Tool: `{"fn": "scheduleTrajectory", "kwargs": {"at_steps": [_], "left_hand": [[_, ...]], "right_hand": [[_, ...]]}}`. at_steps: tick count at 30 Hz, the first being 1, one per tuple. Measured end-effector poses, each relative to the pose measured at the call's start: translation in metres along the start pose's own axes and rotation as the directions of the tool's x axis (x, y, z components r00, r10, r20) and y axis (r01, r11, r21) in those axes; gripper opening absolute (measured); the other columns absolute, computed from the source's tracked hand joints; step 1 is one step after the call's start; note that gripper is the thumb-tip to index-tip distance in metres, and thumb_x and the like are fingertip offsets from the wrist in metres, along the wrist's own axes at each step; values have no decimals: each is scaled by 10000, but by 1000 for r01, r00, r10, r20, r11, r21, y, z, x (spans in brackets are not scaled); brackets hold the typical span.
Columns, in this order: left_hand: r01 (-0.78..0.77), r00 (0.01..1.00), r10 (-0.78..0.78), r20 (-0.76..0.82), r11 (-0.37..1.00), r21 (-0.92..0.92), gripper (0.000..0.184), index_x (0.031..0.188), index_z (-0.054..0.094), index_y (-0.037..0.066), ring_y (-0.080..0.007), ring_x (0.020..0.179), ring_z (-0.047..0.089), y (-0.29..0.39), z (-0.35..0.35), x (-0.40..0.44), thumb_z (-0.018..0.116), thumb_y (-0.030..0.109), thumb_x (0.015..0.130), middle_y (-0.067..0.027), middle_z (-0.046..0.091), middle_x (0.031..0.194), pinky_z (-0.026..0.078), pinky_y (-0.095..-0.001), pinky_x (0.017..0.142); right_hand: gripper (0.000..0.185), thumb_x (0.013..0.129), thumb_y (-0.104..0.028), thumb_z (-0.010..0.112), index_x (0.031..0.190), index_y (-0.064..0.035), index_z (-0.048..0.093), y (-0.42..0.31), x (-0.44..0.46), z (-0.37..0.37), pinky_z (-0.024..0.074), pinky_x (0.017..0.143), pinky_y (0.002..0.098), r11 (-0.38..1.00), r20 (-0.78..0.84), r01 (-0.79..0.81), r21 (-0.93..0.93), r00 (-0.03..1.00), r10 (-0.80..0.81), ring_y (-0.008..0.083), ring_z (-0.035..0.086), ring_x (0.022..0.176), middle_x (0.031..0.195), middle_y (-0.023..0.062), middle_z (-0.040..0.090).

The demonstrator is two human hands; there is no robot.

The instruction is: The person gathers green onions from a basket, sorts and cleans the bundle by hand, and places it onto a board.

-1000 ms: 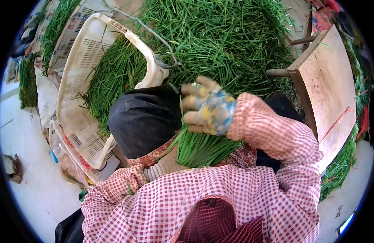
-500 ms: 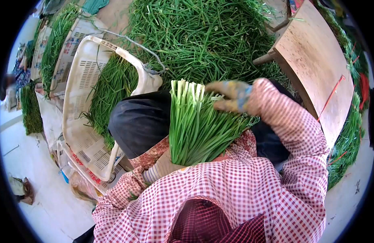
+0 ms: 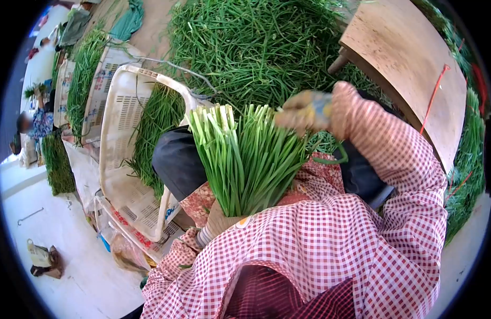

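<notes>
– Where is the bunch [image 3: 245, 165]?
– It is held up in the middle, over the lap [image 3: 322, 183], with its pale ends [image 3: 219, 114] pointed to the far side.
– What is it held by?
– By the left hand [image 3: 220, 219]. The low, leafy part is gripped there, at the near side.
– And the right hand [image 3: 304, 111]?
– It is seen on the right of the bunch, just beside the pale ends. Its fingers look bent, but it is blurred, so it cannot be told if anything is gripped.
– What else can be seen?
– A white basket [image 3: 113, 165] is set on the left, with green leaves [image 3: 158, 133] inside. A big green pile [image 3: 261, 53] is spread on the far side. On the right, a board [image 3: 410, 58] is seen, and a red tie [image 3: 436, 98] is laid on it.
</notes>
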State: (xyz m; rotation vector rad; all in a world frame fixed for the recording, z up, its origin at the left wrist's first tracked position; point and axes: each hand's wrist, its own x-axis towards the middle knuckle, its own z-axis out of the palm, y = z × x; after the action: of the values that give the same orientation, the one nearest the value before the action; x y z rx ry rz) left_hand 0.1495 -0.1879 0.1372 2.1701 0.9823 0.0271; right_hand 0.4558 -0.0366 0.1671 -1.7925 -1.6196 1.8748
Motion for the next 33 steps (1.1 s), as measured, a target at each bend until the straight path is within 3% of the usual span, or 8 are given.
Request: {"fn": "scheduleTrajectory", "kwargs": {"at_steps": [9, 12, 14, 17, 21, 24, 26, 33], "left_hand": [[268, 936, -345, 74, 559, -784, 412, 1233, 531, 30, -229, 1087, 553, 13, -23, -10, 634, 127, 847, -86, 589, 1203, 426, -346, 969], [273, 925, -369, 90, 482, -833, 428, 1239, 525, 28, -232, 1089, 553, 14, -28, -14, 640, 114, 835, -90, 589, 1204, 426, -351, 971], [275, 918, -385, 97, 439, -856, 440, 1243, 522, 27, -234, 1090, 554, 14, -29, -19, 644, 106, 828, -93, 588, 1205, 427, -353, 972], [273, 904, -413, 112, 357, -893, 457, 1249, 516, 25, -238, 1092, 555, 14, -31, -28, 649, 93, 816, -97, 588, 1207, 427, -358, 974], [242, 898, -426, 108, 273, -931, 482, 1256, 509, 23, -242, 1095, 556, 15, -34, -33, 657, 76, 801, -102, 587, 1209, 427, -363, 976], [210, 907, -410, 93, 251, -945, 500, 1262, 504, 21, -246, 1097, 557, 13, -32, -28, 662, 63, 789, -106, 587, 1210, 427, -367, 978], [195, 919, -382, 96, 230, -954, 513, 1266, 500, 19, -248, 1098, 557, 9, -29, -23, 666, 55, 782, -109, 586, 1211, 427, -370, 979], [212, 934, -303, 189, 46, -976, 558, 1279, 487, 15, -256, 1103, 559, 10, -23, -15, 679, 25, 755, -119, 585, 1215, 428, -380, 983]], "right_hand": [[389, 851, -267, 677, 1100, 17, 586, 22, 31, 22, 540, 710, 294, 947, -90, 309, 86, 949, -302, 170, 631, 758, 923, 102, 648], [360, 861, -156, 640, 1137, 55, 545, -13, 43, -31, 489, 934, 380, 285, -416, 348, 893, 880, 230, 293, 561, 1065, 1161, 180, 554], [351, 900, -134, 586, 1196, 36, 502, -4, 47, -88, 506, 923, 371, 132, -663, 650, 749, 732, 156, 295, 544, 1110, 1211, 181, 515], [163, 883, -83, 566, 1005, 14, 614, 37, 61, -139, 467, 613, 290, 826, -884, 346, -444, -20, -467, 117, 543, 690, 754, 95, 622], [573, 876, -335, 615, 1351, -80, 420, 32, 5, -95, 463, 965, 449, 768, -738, -186, -612, 482, -471, 384, 465, 1228, 1344, 228, 422], [624, 845, -408, 648, 1340, -93, 437, 56, 1, -25, 500, 851, 388, 868, -564, 335, -367, 663, -493, 238, 574, 977, 1102, 130, 566], [774, 839, -481, 641, 1404, -79, 297, 65, -6, 20, 499, 878, 431, 793, -198, 245, 557, 967, -160, 335, 492, 1173, 1274, 116, 502], [246, 930, -284, 597, 1050, -70, 614, 2, -2, 38, 468, 623, 251, 527, -201, 333, 782, 935, -292, 85, 564, 700, 884, -15, 634]]}}
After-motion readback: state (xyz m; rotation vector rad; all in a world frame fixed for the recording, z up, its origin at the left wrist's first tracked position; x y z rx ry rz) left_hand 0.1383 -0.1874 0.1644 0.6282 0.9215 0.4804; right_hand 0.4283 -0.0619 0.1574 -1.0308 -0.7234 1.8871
